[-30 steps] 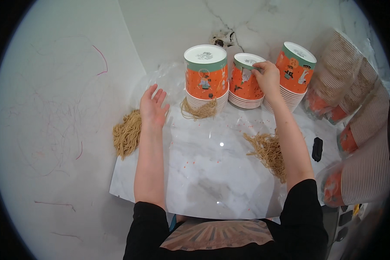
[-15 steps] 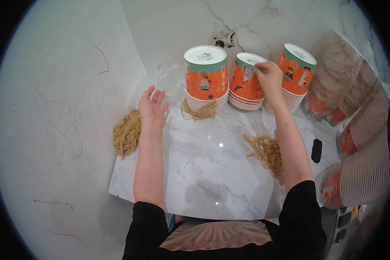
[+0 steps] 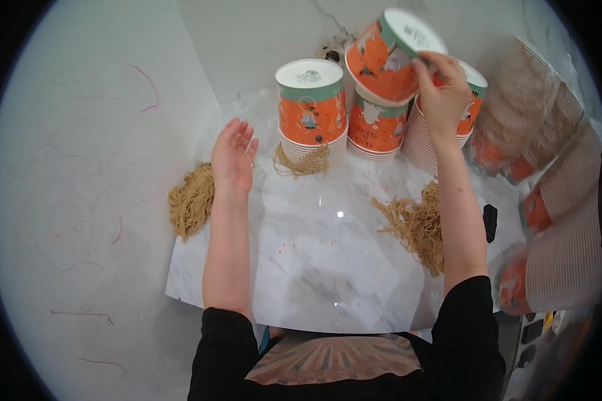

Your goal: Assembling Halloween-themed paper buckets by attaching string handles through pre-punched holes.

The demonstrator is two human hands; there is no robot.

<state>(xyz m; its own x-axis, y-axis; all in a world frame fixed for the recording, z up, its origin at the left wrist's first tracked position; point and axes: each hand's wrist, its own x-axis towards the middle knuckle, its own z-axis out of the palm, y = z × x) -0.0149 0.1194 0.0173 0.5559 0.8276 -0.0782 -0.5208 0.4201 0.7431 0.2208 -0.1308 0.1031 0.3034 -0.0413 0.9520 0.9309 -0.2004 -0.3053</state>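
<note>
My right hand (image 3: 443, 90) grips an orange and green paper bucket (image 3: 383, 63) by its side near the base. That bucket is upside down, tilted, and raised off the middle stack of buckets (image 3: 376, 127). My left hand (image 3: 234, 157) is held palm up with fingers apart, and nothing lies in it. Beside it, at the left edge of the table, is a bundle of tan string (image 3: 192, 200). A taller bucket stack (image 3: 312, 110) stands at the left, with loose tan strands (image 3: 304, 160) against its foot. Partly hidden behind my right hand is a third stack (image 3: 473, 100).
Another tan string bundle (image 3: 418, 224) lies on the marble-patterned table (image 3: 308, 267), by my right forearm. A small black object (image 3: 490, 223) sits to the right of it. Plastic-wrapped bucket sleeves (image 3: 562, 247) line the right side. A white wall with scribbles (image 3: 80, 200) borders the left.
My right hand has lifted the top bucket from the middle stack, up and tilted. The left hand has stayed nearly in place, still open.
</note>
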